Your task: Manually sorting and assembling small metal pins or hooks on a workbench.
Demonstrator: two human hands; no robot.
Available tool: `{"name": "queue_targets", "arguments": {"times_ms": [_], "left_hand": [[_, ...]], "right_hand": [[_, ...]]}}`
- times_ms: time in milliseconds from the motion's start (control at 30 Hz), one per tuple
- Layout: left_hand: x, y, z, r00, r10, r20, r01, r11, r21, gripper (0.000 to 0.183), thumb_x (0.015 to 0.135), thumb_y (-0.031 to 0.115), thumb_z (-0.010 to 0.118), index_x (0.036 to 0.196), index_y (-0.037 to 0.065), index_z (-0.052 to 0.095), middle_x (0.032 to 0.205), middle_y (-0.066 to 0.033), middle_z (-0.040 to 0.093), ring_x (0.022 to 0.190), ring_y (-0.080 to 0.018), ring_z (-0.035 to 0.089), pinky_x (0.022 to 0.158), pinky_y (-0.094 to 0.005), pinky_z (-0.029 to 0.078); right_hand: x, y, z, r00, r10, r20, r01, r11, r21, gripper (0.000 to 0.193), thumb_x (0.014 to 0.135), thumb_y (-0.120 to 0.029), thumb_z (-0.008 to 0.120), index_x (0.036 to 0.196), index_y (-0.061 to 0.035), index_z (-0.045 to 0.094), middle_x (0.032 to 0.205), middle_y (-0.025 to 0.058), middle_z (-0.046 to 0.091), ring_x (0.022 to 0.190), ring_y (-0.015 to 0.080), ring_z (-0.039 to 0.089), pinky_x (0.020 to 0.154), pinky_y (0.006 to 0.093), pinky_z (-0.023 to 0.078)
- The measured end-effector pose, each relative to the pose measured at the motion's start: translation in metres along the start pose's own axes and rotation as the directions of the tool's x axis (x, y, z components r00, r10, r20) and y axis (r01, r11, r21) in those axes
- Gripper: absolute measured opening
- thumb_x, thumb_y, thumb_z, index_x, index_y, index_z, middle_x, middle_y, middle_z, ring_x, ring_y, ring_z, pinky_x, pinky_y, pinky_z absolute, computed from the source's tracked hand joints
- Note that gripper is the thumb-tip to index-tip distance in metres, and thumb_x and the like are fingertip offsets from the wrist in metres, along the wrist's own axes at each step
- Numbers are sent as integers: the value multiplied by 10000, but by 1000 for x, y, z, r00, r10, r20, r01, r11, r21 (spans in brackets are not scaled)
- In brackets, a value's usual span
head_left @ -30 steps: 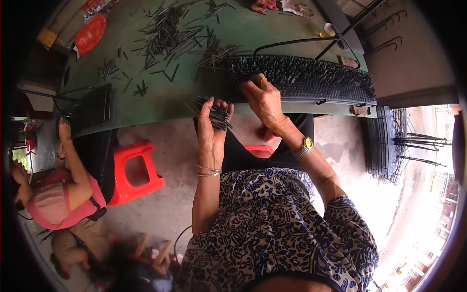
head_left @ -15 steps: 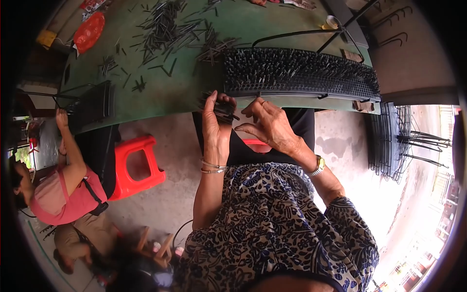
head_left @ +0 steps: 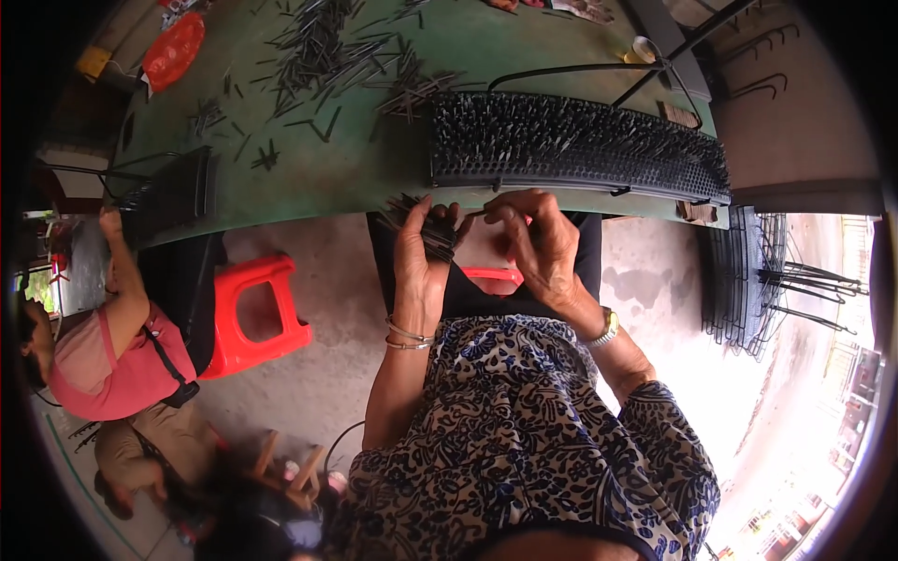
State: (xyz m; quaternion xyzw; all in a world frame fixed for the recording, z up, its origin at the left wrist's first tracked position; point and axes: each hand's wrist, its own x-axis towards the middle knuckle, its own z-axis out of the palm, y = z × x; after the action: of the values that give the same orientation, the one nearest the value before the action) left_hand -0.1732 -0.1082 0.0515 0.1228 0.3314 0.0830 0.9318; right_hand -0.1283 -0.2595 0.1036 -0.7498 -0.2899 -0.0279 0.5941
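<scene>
A bundle of thin dark strips [head_left: 436,236] is gripped in my left hand [head_left: 418,251], just in front of the table edge, its ends sticking out past the fingers. Close by on the right, my right hand [head_left: 545,245] is closed in a pinch, with what looks like one thin dark strip [head_left: 474,215] at its fingertips, reaching toward the bundle. Beyond both hands lies a long black perforated rack [head_left: 580,140], bristling with many upright dark strips in its holes. Its near rows of holes show no strips.
Loose dark strips [head_left: 323,56] are scattered over the green table [head_left: 281,192]. Black bent rods [head_left: 659,65] rise over the rack, near a cup [head_left: 641,50]. Stacked racks [head_left: 739,280] stand at right. At left are a red stool [head_left: 257,318] and a co-worker [head_left: 122,346].
My right hand has drawn back from the rack's near edge and curled its fingers. My left hand has lowered slightly and turned, so the strips fan out more.
</scene>
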Motion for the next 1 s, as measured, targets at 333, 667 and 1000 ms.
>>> {"name": "queue_targets", "arguments": {"times_ms": [333,667,1000], "left_hand": [[-24,-28,11,995,-84,50,75,984,163,164,858,173,700,934,63,605,747,-30,585,630,-142,570,593,-348,543],[-31,-29,13,998,-31,58,7,929,371,151,847,158,703,943,65,634,764,-35,642,603,-121,593,506,-249,462],[-38,-32,21,992,33,123,-79,916,393,139,822,111,711,881,-3,656,737,-61,658,550,-115,593,502,-243,472]], "right_hand": [[48,51,15,995,18,-94,-37,977,-208,106,872,-9,621,970,-43,602,809,97,651,695,175,637,631,280,498],[58,53,22,983,-126,134,184,719,-670,116,824,-157,674,934,-127,656,921,106,540,790,278,600,663,394,508],[42,24,-30,840,19,542,42,994,-99,160,899,-129,607,944,24,609,867,86,588,683,132,617,592,262,496]]}}
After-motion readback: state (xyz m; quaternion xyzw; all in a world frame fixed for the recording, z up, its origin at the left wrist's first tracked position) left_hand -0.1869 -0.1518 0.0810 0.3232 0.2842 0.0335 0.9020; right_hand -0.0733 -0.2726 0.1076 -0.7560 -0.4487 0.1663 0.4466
